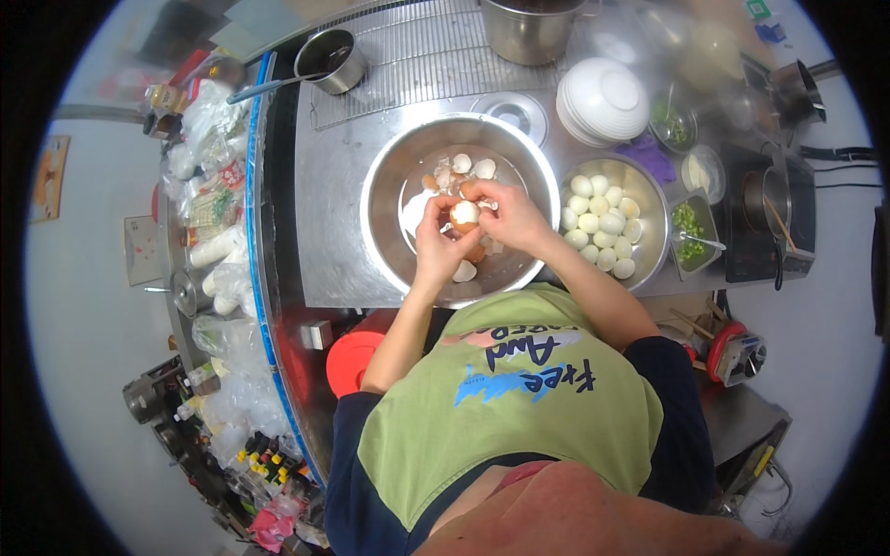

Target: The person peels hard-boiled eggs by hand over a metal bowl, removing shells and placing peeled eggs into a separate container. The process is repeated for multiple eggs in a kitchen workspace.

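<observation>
Both hands are over a large stainless steel bowl (379,243). Between them is a partly peeled egg (464,214), white on top with brown shell around its lower part. My left hand (439,240) grips the egg from the left. The fingers of my right hand (513,217) touch its right side. Broken eggshells (464,271) and some unpeeled brown eggs, partly hidden by the hands, lie in water in the bowl. To the right, a second steel bowl (657,229) holds many peeled white eggs (605,222).
White bowls (603,101) are stacked behind the peeled eggs. A tray of chopped greens (690,233) with a spoon stands at right, beside a cooktop (747,257). Behind are a wire rack (417,62), a steel pot (532,31) and a saucepan (332,62) with a blue-handled utensil.
</observation>
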`<state>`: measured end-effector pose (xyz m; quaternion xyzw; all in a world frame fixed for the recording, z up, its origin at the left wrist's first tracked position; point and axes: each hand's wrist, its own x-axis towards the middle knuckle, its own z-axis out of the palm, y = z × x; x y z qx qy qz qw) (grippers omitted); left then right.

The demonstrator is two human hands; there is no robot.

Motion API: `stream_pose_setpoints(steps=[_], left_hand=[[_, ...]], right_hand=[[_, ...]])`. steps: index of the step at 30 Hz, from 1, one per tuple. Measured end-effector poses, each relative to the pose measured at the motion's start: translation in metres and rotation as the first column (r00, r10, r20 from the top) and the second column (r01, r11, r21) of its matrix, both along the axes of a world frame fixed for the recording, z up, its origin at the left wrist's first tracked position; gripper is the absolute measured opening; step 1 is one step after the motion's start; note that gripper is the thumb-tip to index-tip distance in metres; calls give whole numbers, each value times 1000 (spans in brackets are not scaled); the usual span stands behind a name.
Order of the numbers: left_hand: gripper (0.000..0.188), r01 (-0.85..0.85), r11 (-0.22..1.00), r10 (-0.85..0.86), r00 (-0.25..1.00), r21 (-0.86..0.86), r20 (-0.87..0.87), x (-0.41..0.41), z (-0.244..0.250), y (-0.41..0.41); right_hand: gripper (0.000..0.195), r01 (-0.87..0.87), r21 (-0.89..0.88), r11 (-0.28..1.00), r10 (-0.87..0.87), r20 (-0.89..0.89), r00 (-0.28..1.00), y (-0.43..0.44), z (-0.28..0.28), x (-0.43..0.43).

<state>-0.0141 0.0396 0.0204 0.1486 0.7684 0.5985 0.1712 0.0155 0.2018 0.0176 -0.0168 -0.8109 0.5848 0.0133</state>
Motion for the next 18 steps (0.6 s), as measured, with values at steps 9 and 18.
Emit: stream_pose_setpoints(steps=[9,18], left_hand=[[48,12,970,-80,959,243,272,-2,3,-3],[44,-88,883,-128,900,462,416,-3,5,0]], right_hand=[[33,-62,-39,997,65,63,996,8,3,-1],[24,15,-245,969,-8,29,1000,10,4,0]])
